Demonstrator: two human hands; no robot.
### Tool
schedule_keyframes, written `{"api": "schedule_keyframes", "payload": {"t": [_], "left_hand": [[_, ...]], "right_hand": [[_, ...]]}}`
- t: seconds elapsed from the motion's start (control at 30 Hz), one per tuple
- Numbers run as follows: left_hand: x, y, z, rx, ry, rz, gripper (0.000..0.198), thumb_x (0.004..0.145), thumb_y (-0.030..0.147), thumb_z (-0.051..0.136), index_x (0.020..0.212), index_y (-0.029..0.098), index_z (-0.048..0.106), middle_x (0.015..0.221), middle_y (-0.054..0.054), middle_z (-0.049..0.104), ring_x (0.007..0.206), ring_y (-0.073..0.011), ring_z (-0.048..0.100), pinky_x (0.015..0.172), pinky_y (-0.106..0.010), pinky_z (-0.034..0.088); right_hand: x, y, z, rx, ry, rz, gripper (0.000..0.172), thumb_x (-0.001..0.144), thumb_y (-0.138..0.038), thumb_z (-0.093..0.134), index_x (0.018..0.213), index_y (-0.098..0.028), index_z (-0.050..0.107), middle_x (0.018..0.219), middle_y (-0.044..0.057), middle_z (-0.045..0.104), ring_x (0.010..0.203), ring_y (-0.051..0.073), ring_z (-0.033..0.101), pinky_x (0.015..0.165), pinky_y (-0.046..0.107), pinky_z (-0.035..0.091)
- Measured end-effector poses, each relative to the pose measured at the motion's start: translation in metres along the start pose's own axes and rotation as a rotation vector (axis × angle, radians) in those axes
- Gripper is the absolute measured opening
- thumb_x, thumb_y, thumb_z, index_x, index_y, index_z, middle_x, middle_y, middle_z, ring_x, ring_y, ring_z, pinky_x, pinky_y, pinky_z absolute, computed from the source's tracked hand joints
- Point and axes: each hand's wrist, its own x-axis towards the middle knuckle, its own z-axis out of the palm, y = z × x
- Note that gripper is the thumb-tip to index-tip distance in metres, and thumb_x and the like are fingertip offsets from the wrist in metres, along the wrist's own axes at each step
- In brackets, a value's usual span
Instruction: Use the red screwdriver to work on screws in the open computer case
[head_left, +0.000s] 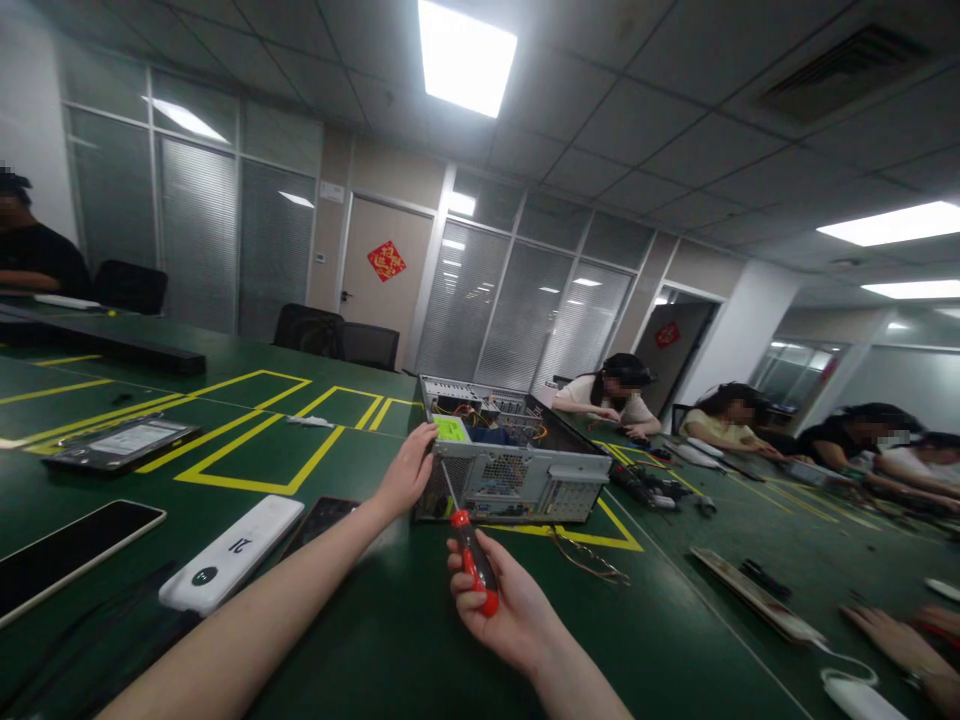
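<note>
An open desktop computer case (559,478) lies on its side on the green table, its back panel facing me. Inside, a power supply with a bright yellow-green label (451,430) fills the left rear corner, and coloured wires show behind it. My left hand (409,470) is closed on that left corner, fingertips at the label's edge. In my right hand (499,600) is a red-and-black screwdriver (477,562), gripped by its handle. Its shaft points up and away, with the tip at the back panel near the power supply; whether it touches a screw I cannot tell.
To the left lie a hard drive (131,440), a white power bank (232,552), a dark phone (71,555) and another dark flat device (321,520). Loose wires (589,560) rest before the case. Yellow tape marks the table. Other people work at the right; a co-worker's hand (892,640) is nearby.
</note>
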Motion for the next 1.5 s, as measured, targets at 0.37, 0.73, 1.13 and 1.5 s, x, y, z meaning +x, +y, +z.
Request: {"api": "schedule_keyframes", "payload": {"t": [0.37, 0.73, 1.13, 1.5], "left_hand": [[-0.0004, 0.0011, -0.0015, 0.009, -0.01, -0.005, 0.036, 0.091, 0.022, 0.032, 0.127, 0.02, 0.036, 0.134, -0.01, 0.042, 0.131, -0.0209, 0.032, 0.11, -0.046, 0.028], [-0.0017, -0.0019, 0.0003, 0.013, -0.006, 0.001, 0.036, 0.091, 0.02, 0.031, 0.127, 0.02, 0.036, 0.134, -0.011, 0.041, 0.132, -0.0206, 0.031, 0.11, -0.046, 0.028], [-0.0037, -0.0049, 0.0038, 0.003, 0.009, -0.009, 0.037, 0.091, 0.021, 0.032, 0.128, 0.021, 0.036, 0.134, -0.01, 0.042, 0.132, -0.0208, 0.031, 0.11, -0.046, 0.027], [-0.0033, -0.0028, 0.0024, 0.009, 0.001, -0.013, 0.037, 0.091, 0.022, 0.031, 0.128, 0.021, 0.035, 0.135, -0.01, 0.041, 0.132, -0.0213, 0.031, 0.11, -0.047, 0.027]], "right_hand": [[-0.0004, -0.0032, 0.0003, -0.03, 0.132, -0.052, 0.023, 0.085, -0.032, 0.051, 0.083, -0.009, 0.054, 0.062, 0.002, 0.056, 0.047, 0.005, 0.05, 0.04, 0.01, 0.039], [0.0021, -0.0015, -0.0031, 0.009, 0.069, -0.046, 0.027, 0.086, -0.034, 0.05, 0.08, -0.008, 0.055, 0.062, 0.002, 0.054, 0.044, 0.002, 0.042, 0.033, 0.006, 0.026], [0.0029, -0.0023, -0.0049, -0.061, 0.07, -0.025, 0.031, 0.086, -0.036, 0.047, 0.094, -0.007, 0.057, 0.067, 0.004, 0.059, 0.048, 0.006, 0.05, 0.036, 0.011, 0.035], [0.0011, -0.0088, -0.0067, -0.053, 0.021, -0.013, 0.026, 0.087, -0.033, 0.047, 0.078, -0.01, 0.053, 0.062, 0.001, 0.054, 0.046, 0.001, 0.042, 0.038, 0.006, 0.034]]}}
